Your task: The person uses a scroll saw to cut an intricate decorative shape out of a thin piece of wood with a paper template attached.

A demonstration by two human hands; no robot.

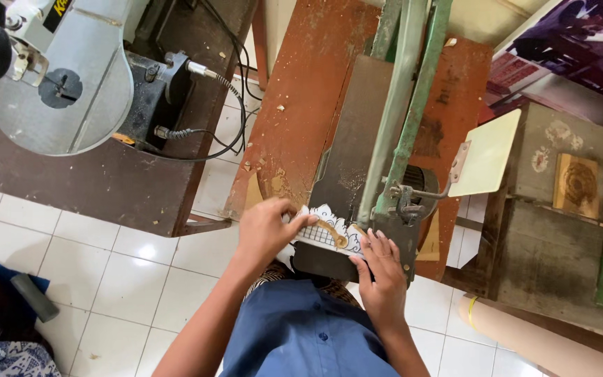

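A thin wooden piece (pixel 326 230) with a white printed pattern glued on lies on the dark table of a scroll saw (pixel 347 153). My left hand (pixel 266 227) presses on its left edge, fingers spread over it. My right hand (pixel 378 269) holds its right edge, fingertips close to the saw's green arm (pixel 403 105) and the blade clamp (pixel 403 202). The blade itself is too thin to make out. Below both hands is my blue shirt.
The saw stands on a worn reddish wooden bench (pixel 301 91). A grey band saw (pixel 64 77) with black cables sits on a dark table at the left. A carved wooden block (pixel 577 185) lies on a grey cabinet at the right. White floor tiles lie below.
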